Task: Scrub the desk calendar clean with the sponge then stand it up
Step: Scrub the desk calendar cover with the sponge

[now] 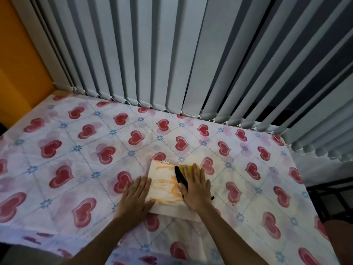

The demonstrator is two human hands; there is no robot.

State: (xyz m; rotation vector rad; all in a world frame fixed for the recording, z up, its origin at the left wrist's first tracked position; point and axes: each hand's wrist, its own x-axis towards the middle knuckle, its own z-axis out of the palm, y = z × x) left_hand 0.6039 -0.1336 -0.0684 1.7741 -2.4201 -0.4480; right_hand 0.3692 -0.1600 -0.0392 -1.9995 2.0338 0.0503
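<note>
Over on the far left there's an orange wall, and next to it grey vertical blinds run across the whole back, with a little bead chain linking their bottom ends. Everything sits on a table covered with a heart-print tablecloth, red hearts and small blue flowers in a diamond grid.

Moving in toward the middle, the left hand is spread flat, palm down, fingers open. It mostly rests on the cloth with the thumb and the edge of the hand pressing on the left side of the desk calendar, so it's bracing it, not gripping anything.

The calendar itself lies flat on the cloth, a bit right of center and close to the near edge, with the spiral binding at the far side. Its pale surface is smeared with orange streaks.

Right of that, the right hand lies palm down on top of the sponge, fingers stretched out over it and pressing it onto the right part of the calendar. Yellow foam peeks out past the fingertips, and a dark layer shows along the thumb side.

At the far right a dark frame shows beyond the table edge, too dim to make out.
</note>
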